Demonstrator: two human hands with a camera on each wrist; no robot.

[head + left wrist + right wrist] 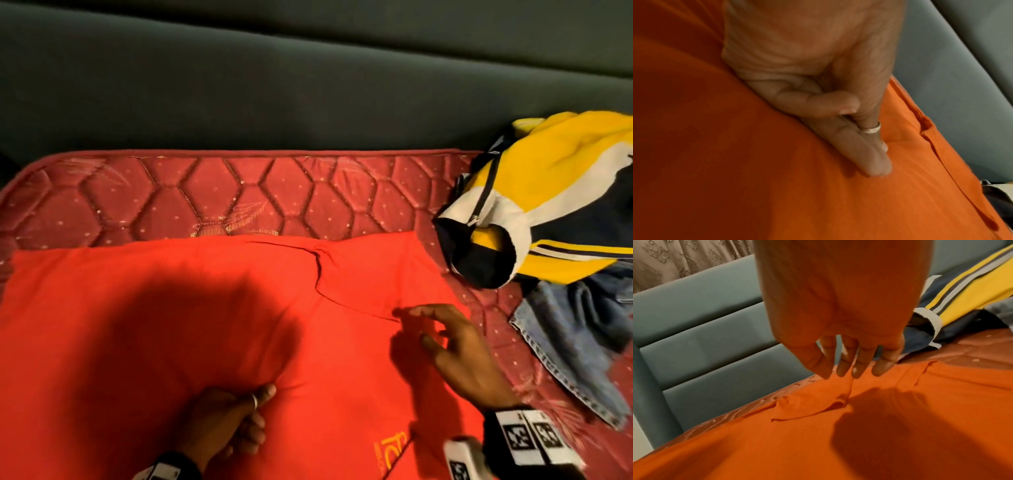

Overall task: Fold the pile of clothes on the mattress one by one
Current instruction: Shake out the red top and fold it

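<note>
Head view, left grip (236,418) pressing red garment (171,325) flat-fingered, right grip (455,346) spread above.

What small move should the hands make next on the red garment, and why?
Probably the right hand should flatten the raised crease beneath its open fingers, while the left hand presses the red garment down. The fabric there looks rumpled, so a fold now would likely trap it.

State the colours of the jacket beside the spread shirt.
Yellow, white and dark navy jacket; clearest in the head view.
</note>
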